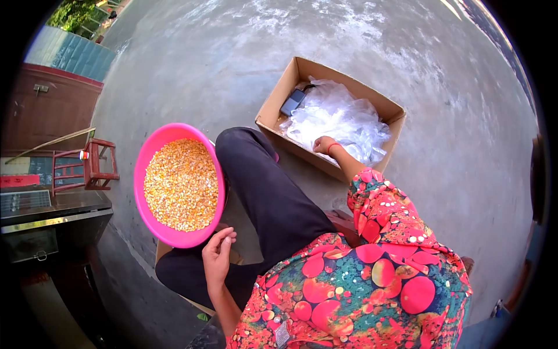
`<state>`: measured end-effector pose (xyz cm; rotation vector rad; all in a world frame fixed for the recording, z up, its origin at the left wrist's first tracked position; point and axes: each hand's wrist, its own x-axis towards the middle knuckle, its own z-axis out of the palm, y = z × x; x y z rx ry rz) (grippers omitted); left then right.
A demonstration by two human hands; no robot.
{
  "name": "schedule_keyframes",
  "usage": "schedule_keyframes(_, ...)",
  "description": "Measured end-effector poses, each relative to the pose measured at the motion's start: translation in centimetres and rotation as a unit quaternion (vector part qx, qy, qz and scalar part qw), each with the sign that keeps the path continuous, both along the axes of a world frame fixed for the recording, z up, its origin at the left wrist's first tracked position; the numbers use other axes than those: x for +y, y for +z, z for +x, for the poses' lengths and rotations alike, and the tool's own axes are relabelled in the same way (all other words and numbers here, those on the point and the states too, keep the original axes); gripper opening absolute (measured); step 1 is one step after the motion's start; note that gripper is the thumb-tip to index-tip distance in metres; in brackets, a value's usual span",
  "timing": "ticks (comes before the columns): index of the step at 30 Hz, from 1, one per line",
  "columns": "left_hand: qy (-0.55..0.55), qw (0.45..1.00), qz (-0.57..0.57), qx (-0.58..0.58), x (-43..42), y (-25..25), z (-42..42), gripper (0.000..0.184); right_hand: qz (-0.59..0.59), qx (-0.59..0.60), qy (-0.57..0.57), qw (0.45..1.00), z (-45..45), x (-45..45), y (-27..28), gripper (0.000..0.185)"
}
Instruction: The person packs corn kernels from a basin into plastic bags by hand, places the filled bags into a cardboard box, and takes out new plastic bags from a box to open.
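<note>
A pink basin [140, 186] full of yellow corn kernels [181, 185] stands to the left of the bent knee. Just below its rim is my left hand [218, 251], palm turned inward, fingers loosely curled with a gap to the thumb and nothing visible between them. An open cardboard box [381, 100] at the upper right holds a heap of clear plastic bags [343, 113]. My right hand [325, 145], with a red band at the wrist, reaches over the box's near side; its fingers are curled together at the edge of the plastic, their tips hidden.
A dark device [293, 102] lies in the box's left corner. Dark-trousered legs [261, 186] extend between basin and box. At the far left are a red wooden chair [93, 167], a dark metal cabinet [58, 221] and a brown door [49, 110]. Grey concrete floor [232, 64] surrounds them.
</note>
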<state>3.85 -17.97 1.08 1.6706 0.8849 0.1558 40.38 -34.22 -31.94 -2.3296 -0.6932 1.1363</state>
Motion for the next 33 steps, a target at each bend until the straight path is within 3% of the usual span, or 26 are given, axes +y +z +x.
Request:
schedule_keyframes(4,-0.018,1.0,-0.007,0.013,0.4,-1.3,0.4,0.021,0.078,-0.008,-0.234,0.969,0.8,-2.1,-2.1,0.02)
schedule_keyframes(6,-0.026,1.0,-0.016,0.004,0.5,-1.5,0.9,0.021,0.117,-0.024,-0.271,0.955,1.1,-2.1,-2.7,0.016)
schedule_keyframes(8,-0.024,1.0,-0.017,0.002,0.7,-1.6,1.2,0.021,0.232,0.168,-0.431,0.856,2.1,-1.3,-2.6,0.012)
schedule_keyframes(12,-0.023,0.999,-0.024,-0.011,1.3,-1.6,1.3,0.021,0.295,0.277,-0.487,0.774,4.1,0.7,5.5,0.007)
schedule_keyframes(14,-0.025,0.999,-0.032,-0.021,1.8,-1.6,1.2,0.023,0.424,0.306,-0.487,0.7,6.3,1.6,6.2,0.007)
schedule_keyframes(17,-0.015,0.997,-0.043,-0.054,2.9,-1.3,1.8,0.027,0.465,0.302,-0.456,0.697,7.3,3.8,13.9,0.007)
schedule_keyframes(20,0.005,0.995,-0.029,-0.094,4.8,-0.3,3.2,0.037,0.502,0.305,-0.332,0.738,6.2,7.4,21.6,0.006)
schedule_keyframes(22,0.051,0.987,0.005,-0.151,6.5,0.6,4.4,0.044,0.514,0.285,-0.167,0.791,4.6,10.2,25.5,0.007)
schedule_keyframes(24,0.071,0.98,0.048,-0.181,8.4,2.5,5.4,0.056,0.507,0.341,-0.062,0.789,1.6,12.9,29.7,0.007)
schedule_keyframes(27,0.118,0.958,0.15,-0.215,10.8,5.3,6.4,0.068,0.427,0.366,0.088,0.823,-4.0,16.9,35.0,0.008)
schedule_keyframes(28,0.099,0.94,0.259,-0.197,11.4,6.6,6.4,0.073,0.404,0.35,0.119,0.837,-6.4,18.4,36.3,0.008)
schedule_keyframes(30,0.066,0.884,0.43,-0.17,12.4,8.0,6.1,0.077,0.359,0.341,0.297,0.817,-9.0,20.8,37.6,0.009)
schedule_keyframes(33,0.039,0.851,0.515,-0.094,14.1,7.7,3.7,0.061,0.339,0.34,0.375,0.793,-12.6,22.7,40.7,0.013)
